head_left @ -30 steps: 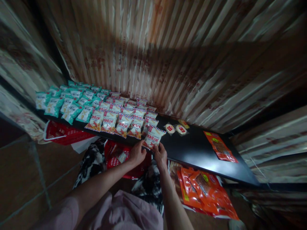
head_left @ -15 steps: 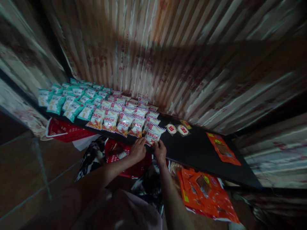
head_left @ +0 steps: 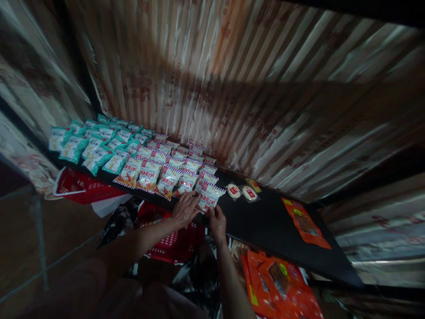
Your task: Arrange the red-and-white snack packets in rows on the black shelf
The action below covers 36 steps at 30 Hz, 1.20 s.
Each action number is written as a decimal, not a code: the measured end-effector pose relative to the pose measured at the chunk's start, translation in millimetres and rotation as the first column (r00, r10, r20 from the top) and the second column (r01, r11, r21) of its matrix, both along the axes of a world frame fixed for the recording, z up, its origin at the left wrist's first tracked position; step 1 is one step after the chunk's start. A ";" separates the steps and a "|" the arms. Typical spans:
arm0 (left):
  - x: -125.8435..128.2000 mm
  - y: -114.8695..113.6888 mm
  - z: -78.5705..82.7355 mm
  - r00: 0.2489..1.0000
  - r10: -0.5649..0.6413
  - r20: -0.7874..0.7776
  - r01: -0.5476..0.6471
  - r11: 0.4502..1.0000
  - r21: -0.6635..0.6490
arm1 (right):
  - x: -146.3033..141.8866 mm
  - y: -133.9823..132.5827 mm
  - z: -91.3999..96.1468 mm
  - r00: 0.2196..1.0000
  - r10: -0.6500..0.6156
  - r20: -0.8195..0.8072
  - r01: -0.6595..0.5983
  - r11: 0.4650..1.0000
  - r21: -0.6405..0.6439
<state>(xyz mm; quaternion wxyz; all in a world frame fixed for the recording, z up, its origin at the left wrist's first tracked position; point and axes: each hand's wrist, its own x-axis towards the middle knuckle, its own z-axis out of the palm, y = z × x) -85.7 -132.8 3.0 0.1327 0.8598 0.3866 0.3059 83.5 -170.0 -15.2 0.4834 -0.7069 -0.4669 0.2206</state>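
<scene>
On the black shelf [head_left: 262, 221], a white snack bag [head_left: 210, 195] with red lettering and a striped top edge stands at the right front of several similar bags. My right hand [head_left: 217, 223] pinches its lower right corner between thumb and fingers. At the lower left edge of that bag, my left hand [head_left: 185, 210] has its fingers closed against it, next to the neighbouring snack bag [head_left: 187, 182]. The fingers hide the bag's lower left corner. Farther left, teal snack bags [head_left: 97, 158] lie in rows.
Two round white packets [head_left: 249, 193] and an orange pouch [head_left: 305, 223] lie to the right on the shelf. Below its edge are a red basket [head_left: 172, 243], another red basket [head_left: 84, 188] and a heap of orange pouches [head_left: 282, 283]. A pleated curtain [head_left: 212, 75] hangs behind.
The camera view has tilted, so the shelf and bags sit a little lower. Both hands stay at the same snack bag, with the left fingers slightly farther up its side.
</scene>
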 end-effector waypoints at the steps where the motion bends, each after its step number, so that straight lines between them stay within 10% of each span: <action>1: 0.0 1.4 -1.1 1.000 -0.001 -0.004 0.001 1.000 0.009 | 0.8 0.6 -0.6 1.000 -0.004 0.016 0.004 1.000 -0.006; 22: -1.0 11.5 -24.8 0.997 -0.057 -0.053 0.061 0.995 0.077 | -13.5 0.8 6.3 0.937 -0.134 0.324 0.060 0.972 0.229; 36: -1.3 14.1 -30.5 0.998 -0.068 -0.007 0.069 0.987 0.146 | -26.6 19.5 2.5 0.979 -0.093 0.182 0.052 0.974 0.219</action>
